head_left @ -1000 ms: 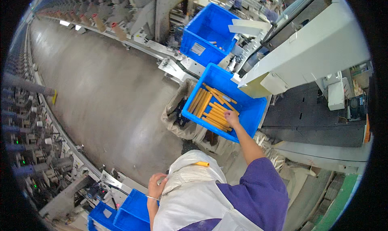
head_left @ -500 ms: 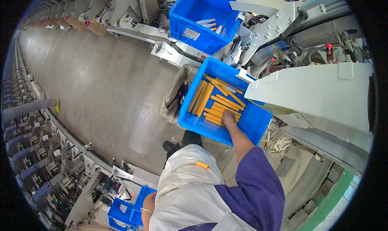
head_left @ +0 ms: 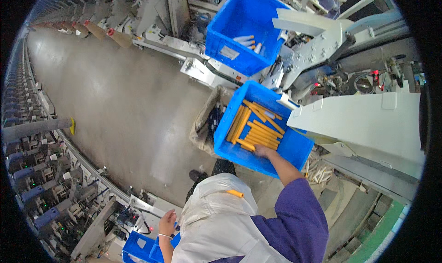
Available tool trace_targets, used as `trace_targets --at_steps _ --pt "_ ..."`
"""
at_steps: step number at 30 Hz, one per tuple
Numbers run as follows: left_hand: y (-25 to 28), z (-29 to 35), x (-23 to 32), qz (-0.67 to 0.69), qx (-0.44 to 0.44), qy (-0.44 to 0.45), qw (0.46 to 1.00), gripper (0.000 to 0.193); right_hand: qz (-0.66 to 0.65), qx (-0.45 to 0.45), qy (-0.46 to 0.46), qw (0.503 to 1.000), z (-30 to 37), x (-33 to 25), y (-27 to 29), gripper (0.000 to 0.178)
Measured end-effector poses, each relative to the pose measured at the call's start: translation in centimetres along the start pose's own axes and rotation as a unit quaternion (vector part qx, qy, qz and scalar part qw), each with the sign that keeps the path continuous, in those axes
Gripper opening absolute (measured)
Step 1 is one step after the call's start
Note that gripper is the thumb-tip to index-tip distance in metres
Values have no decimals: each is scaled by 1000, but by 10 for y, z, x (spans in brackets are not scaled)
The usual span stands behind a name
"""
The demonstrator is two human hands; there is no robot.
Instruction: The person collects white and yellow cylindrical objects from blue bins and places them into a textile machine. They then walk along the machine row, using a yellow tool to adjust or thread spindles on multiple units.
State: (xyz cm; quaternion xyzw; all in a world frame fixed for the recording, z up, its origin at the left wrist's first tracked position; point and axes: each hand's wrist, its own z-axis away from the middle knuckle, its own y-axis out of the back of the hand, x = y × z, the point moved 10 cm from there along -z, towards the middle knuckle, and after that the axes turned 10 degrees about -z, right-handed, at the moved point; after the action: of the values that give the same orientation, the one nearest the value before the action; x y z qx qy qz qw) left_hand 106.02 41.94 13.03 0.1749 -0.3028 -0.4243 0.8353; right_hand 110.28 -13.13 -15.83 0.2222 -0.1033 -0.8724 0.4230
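Note:
A blue crate (head_left: 294,161) in front of me holds several yellow bobbin tubes (head_left: 264,136), most laid in rows and a few crosswise at the far end. My right hand (head_left: 263,151) reaches into its near side, fingers closed round the end of a yellow bobbin tube (head_left: 246,144). Low at the left, my left hand (head_left: 167,222) hangs beside my white apron (head_left: 207,212), fingers apart with nothing in them. Another yellow bobbin tube (head_left: 235,193) sticks out against the apron front.
Beyond stands a second blue crate (head_left: 230,37) with a few whitish wound tubes. A cloth sack (head_left: 202,129) stands left of the nearer crate, a white machine cover (head_left: 359,125) to its right. Small blue bins (head_left: 138,245) sit below my left hand. Machine rows line the left.
My left hand has lifted from beside the small bins and its fingers have spread. My right hand has drawn a tube toward the crate's near left. The whole view has shifted slightly.

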Motion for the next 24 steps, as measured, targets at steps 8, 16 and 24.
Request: trace_targets --at_steps 8,16,24 --pt "67 -26 35 33 141 -47 988 24 -327 512 192 771 164 -111 149 32" --pt "168 -68 9 122 179 -92 972 24 -562 132 361 732 161 -425 84 28" --pt "383 -117 -185 159 247 -56 954 26 -366 200 413 809 101 -664 -26 26"
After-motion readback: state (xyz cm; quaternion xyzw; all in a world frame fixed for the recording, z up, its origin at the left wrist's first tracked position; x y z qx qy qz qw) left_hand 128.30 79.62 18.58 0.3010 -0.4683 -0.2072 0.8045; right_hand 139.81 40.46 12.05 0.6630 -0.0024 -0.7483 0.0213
